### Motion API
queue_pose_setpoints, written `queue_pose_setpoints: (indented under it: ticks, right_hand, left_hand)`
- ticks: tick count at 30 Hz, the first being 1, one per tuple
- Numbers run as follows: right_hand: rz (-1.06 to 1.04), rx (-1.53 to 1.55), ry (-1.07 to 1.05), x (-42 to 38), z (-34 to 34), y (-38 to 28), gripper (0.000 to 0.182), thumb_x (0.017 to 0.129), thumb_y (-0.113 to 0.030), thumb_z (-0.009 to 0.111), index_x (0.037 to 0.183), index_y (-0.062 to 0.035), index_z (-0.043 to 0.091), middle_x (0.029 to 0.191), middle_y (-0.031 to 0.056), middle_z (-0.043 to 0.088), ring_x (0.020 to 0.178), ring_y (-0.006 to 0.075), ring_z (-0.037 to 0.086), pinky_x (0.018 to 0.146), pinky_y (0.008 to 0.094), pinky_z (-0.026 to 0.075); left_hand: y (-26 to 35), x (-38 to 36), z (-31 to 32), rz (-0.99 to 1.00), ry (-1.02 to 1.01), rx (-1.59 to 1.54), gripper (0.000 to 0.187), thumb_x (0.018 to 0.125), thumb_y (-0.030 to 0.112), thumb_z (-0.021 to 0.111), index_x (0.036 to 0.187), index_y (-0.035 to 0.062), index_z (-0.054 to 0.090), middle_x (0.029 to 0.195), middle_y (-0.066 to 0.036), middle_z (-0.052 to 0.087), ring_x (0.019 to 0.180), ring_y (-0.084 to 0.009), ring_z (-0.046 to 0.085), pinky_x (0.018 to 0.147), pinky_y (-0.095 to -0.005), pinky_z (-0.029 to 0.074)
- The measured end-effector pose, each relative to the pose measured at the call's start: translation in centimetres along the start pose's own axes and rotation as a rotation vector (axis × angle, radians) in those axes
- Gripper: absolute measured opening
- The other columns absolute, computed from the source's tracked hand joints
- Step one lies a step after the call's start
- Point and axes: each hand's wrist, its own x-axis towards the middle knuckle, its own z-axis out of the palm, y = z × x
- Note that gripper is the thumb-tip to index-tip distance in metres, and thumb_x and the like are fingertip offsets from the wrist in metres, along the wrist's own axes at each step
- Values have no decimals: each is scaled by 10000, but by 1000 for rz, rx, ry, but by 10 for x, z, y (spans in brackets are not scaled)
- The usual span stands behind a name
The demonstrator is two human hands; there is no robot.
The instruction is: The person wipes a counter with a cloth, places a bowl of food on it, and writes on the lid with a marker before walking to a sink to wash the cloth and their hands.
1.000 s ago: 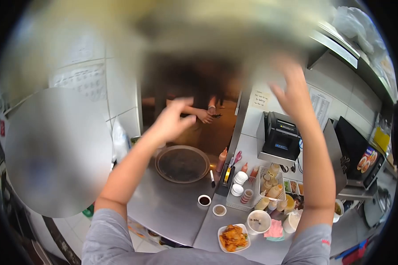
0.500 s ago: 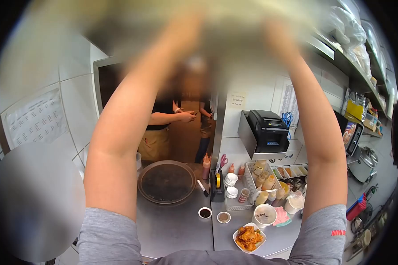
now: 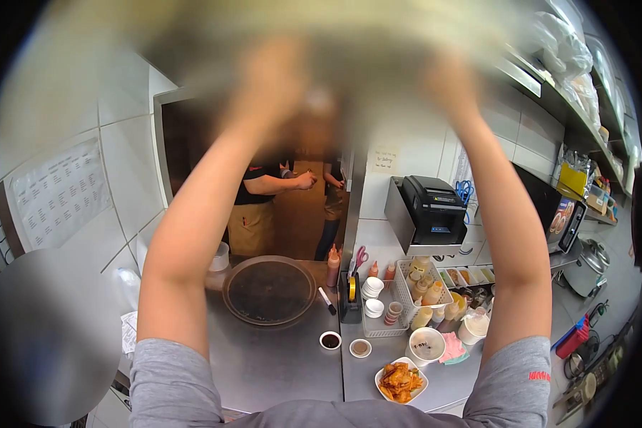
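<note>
Arms barely moved since half a second ago — left hand and right hand stay overhead under blurred dough; fingers' state unclear. Griddle sits on worktop below.

Single head-worn view, fisheye, dark vignette at corners. Looks forward and down from standing height over steel desk. Both arms raised close before lens, hands blurred at top edge. Desk's near edge low in frame; far doorway beyond. No second view.
</note>
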Motion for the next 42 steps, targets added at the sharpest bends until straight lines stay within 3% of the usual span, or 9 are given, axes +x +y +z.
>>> queue_pose_setpoints:
  ticks: [6, 7, 12, 15, 18, 24, 31, 35, 42]
  right_hand:
    - [-194, 521, -807, -168, -124, -116, 316, 706, -41, 644, 1020, -67, 619, 1047, 111, 602, 1063, 296, 534, 902, 419, 437]
    - [-214, 489, -1277, -180, -151, -138, 457, 651, -46, 643, 1105, -70, 587, 1142, 105, 575, 1024, 317, 546, 851, 406, 452]
    - [-26, 1135, -1214, -340, -204, -154, 405, 813, -161, 672, 1201, -102, 570, 1150, 105, 588, 1062, 253, 565, 905, 353, 458]
    - [971, 1180, -1266, -385, -219, -157, 315, 833, -60, 652, 1142, -35, 598, 965, 53, 657, 868, 101, 600, 792, 238, 482]
    - [1452, 1257, -1168, -398, -226, -161, 285, 838, -37, 637, 1115, 11, 591, 996, 72, 655, 872, 101, 598, 792, 237, 484]
    - [1290, 1349, -1290, -417, -234, -155, 270, 845, -11, 615, 1111, 23, 584, 1025, 82, 648, 870, 107, 600, 806, 231, 484]
    - [1239, 1531, -1415, -448, -263, -139, 260, 844, 8, 589, 1103, 21, 584, 1012, 90, 646, 877, 135, 614, 789, 259, 498]
    - [1214, 1641, -1526, -461, -270, -154, 231, 845, -11, 585, 1075, 14, 593, 969, 98, 653, 801, 140, 619, 730, 269, 505]
    - [1115, 1811, -1641, -456, -271, -249, 201, 856, -27, 584, 1055, 7, 589, 923, 98, 654, 737, 138, 614, 675, 264, 507]
  left_hand:
    - [69, -222, -71, -54, -736, -513, 163, 737, 162, 700, 821, 50, 615, 868, -131, 562, 867, -322, 543, 770, -415, 444]
    - [85, -259, -89, -195, -912, -638, 114, 750, 162, 667, 760, 57, 626, 765, -120, 565, 825, -312, 543, 768, -416, 438]
    - [149, -425, -153, -1271, -1311, -639, 310, 853, 304, 660, 696, 39, 620, 767, -59, 661, 724, -107, 606, 661, -265, 467]
    - [184, -501, -180, -1541, -1097, -717, 295, 882, 290, 620, 752, 25, 617, 785, -85, 656, 720, -102, 607, 646, -258, 470]
    - [209, -510, -195, -1732, -859, -912, 234, 901, 239, 590, 854, 10, 604, 817, -89, 662, 746, -126, 620, 685, -251, 475]
    - [228, -480, -196, -1570, -715, -803, 187, 920, 158, 546, 981, -18, 558, 835, -107, 639, 777, -166, 629, 750, -282, 507]
    - [329, -536, -228, -2156, 259, -694, 237, 915, 224, 512, 1043, 25, 506, 797, -113, 604, 705, -210, 623, 656, -312, 526]
    - [384, -627, -321, -2312, 659, -225, 207, 879, 234, 569, 994, 75, 504, 812, -121, 612, 676, -221, 620, 592, -341, 532]
    - [502, -680, -552, -2164, 612, 796, 122, 851, 157, 584, 886, 48, 541, 707, -81, 620, 568, -174, 599, 465, -322, 476]
